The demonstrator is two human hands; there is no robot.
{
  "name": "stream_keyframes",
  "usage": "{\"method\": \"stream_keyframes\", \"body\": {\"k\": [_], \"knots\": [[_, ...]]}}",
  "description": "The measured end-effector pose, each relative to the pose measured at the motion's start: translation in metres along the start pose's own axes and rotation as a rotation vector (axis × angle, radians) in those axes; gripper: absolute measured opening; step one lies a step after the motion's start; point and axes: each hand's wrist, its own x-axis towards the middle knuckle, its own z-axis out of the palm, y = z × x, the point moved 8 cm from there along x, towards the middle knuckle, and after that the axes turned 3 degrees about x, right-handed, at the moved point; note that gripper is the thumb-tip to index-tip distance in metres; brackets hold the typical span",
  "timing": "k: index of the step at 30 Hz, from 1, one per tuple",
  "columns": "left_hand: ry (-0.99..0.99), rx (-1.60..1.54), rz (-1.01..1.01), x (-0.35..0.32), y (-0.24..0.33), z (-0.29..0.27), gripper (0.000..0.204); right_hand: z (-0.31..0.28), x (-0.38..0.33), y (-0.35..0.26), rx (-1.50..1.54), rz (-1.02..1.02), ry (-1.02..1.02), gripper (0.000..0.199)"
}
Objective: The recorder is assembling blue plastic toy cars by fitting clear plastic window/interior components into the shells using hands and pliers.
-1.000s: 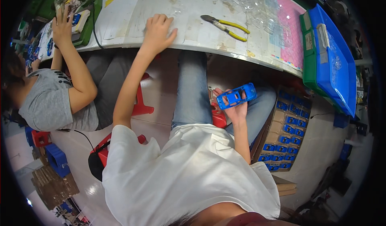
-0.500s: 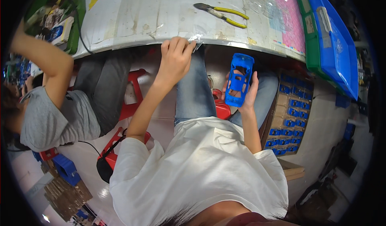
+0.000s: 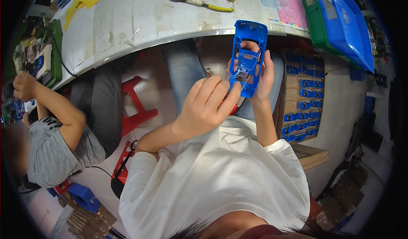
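Observation:
A blue toy car body point(image 3: 251, 31), with openings where its windows go, is held up in front of me near the table edge. My right hand point(image 3: 264, 79) is closed round its right side and underside. My left hand point(image 3: 206, 101) pinches a clear plastic window piece point(image 3: 241, 74) and holds it over the middle of the body. Fingers cover part of this piece, so whether it sits in the openings cannot be made out. Beyond the body, a pair of yellow-handled cutting pliers point(image 3: 202, 2) lies on the white table point(image 3: 140, 26).
At the right stand stacked green and blue trays point(image 3: 340, 26). Below them a brown carton point(image 3: 299, 98) holds rows of small blue car bodies. A co-worker in a grey shirt point(image 3: 55, 154) sits at the left beside a red stool point(image 3: 137, 105). Yellow cloth point(image 3: 89, 3) lies at the far left.
My left hand has left the table edge and come to the car body with the clear piece. My right hand has raised the body. The view has shifted, and the co-worker's arm moved.

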Motion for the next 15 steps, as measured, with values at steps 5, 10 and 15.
{"method": "stream_keyframes", "body": {"k": [5, 10, 15], "knots": [[-0.019, 0.027, 0.127, 0.006, 0.008, 0.005, 0.035, -0.004, -0.001, -0.007, -0.058, -0.042, 0.005, 0.051], [0.019, 0.099, 0.231, 0.009, 0.016, 0.002, 0.033, -0.003, -0.003, -0.019, -0.109, -0.107, 0.013, 0.050], [0.046, 0.174, 0.244, 0.010, 0.017, 0.004, 0.035, 0.001, -0.007, -0.025, -0.169, -0.165, 0.012, 0.052]]}}
